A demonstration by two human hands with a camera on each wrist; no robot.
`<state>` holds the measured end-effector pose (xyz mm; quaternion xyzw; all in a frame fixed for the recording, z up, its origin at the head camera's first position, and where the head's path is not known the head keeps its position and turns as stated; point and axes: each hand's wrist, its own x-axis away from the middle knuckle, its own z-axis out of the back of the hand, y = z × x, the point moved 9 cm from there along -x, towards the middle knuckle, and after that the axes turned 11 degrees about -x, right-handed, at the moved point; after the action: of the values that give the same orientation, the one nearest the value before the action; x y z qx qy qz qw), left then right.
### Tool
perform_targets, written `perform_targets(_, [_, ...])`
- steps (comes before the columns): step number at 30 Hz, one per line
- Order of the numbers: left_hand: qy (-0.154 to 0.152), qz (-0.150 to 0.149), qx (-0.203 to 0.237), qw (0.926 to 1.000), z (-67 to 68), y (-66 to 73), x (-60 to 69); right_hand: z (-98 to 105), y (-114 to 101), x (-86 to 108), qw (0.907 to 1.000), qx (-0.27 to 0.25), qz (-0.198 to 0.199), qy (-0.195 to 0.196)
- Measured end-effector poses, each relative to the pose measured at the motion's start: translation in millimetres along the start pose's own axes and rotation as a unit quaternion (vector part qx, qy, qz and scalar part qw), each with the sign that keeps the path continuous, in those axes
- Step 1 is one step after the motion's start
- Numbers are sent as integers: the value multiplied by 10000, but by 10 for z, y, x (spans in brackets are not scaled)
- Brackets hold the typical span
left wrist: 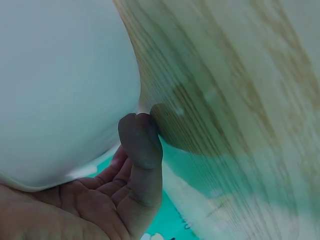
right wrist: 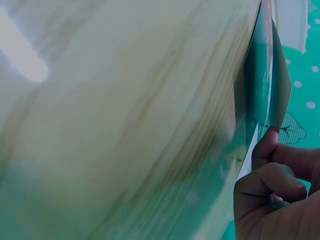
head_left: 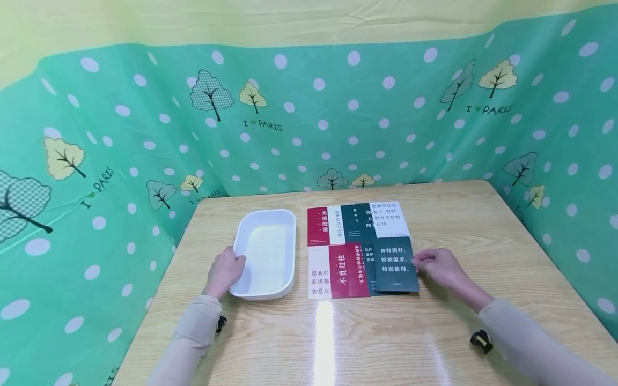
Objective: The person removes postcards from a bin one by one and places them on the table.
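At the left of the head view, my left hand (head_left: pixel 227 271) grips the left rim of a white plastic tub (head_left: pixel 289 281) that holds nothing. In the left wrist view a digit (left wrist: pixel 141 145) bends against the tub's wall (left wrist: pixel 65 90). My right hand (head_left: pixel 439 265) pinches the right edge of a dark green card (head_left: pixel 397 276) with white lettering. The right wrist view shows that card (right wrist: pixel 281 82) tilted up from those beneath, a fingertip (right wrist: pixel 270 137) at its edge. It partly covers another dark green card (head_left: pixel 369 268) in the lower row.
Two rows of overlapping cards lie right of the tub, including a red card (head_left: pixel 316 236), a white card (head_left: pixel 388 220) and a lower white card (head_left: pixel 318 262). They rest on a wood-grain table (head_left: pixel 270 343). A green dotted curtain (head_left: pixel 338 107) hangs behind and at both sides.
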<state>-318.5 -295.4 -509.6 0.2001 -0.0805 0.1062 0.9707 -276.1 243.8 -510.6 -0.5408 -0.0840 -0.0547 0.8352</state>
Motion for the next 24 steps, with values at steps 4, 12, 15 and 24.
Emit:
perform_targets(4, [-9, -37, -2, 10000, -2, 7, -5, 52, 35, 10, 10000, 55, -24, -72])
perform_targets(12, [-50, -63, -13, 10000, 5, 13, 3, 103, 85, -16, 9998, 92, -33, -188])
perform_targets(15, [-73, -60, -18, 10000, 3, 12, 1, 95, 108, -35, 9997, 62, -70, -232])
perform_targets(24, [-88, -11, -11, 10000, 2, -1, 1, 84, 142, -72, 9994, 250, -95, -198])
